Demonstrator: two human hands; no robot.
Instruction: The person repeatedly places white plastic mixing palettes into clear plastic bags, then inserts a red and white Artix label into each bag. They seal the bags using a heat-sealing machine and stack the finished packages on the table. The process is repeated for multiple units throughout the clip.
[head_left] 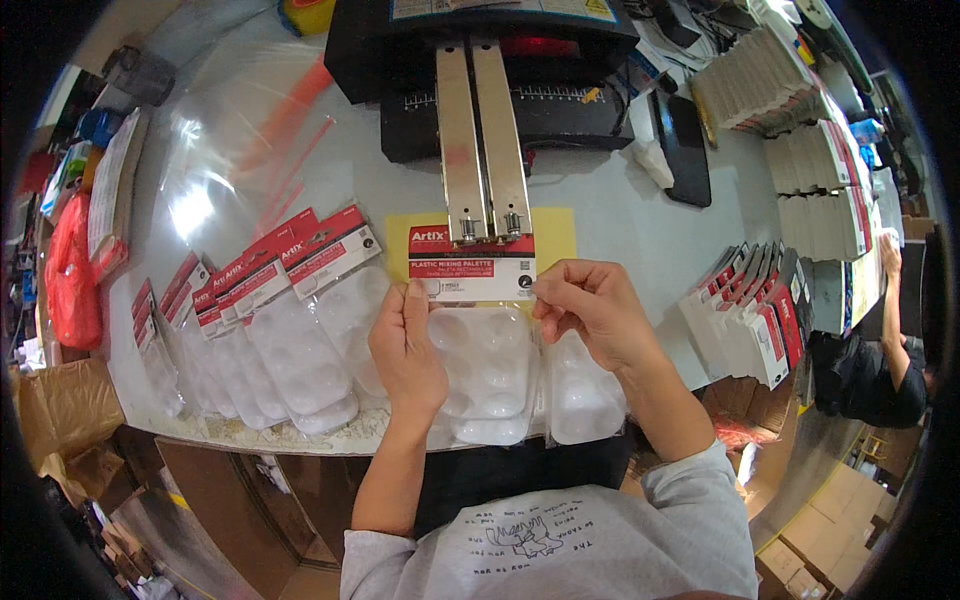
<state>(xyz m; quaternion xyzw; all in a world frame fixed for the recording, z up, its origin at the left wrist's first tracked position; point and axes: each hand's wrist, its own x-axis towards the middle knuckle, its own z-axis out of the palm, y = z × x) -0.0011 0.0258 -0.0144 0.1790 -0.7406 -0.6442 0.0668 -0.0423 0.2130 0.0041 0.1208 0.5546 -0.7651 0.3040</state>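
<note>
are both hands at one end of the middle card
No, the left hand and right hand are at opposite ends of the card.

a red bag is on the left, near a brown box. a black phone lies on the table. another person is far right.

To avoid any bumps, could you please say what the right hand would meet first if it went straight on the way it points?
Probably the red-and-white header card: the right hand points left at its end, perhaps touching it; depth is unclear.
</note>
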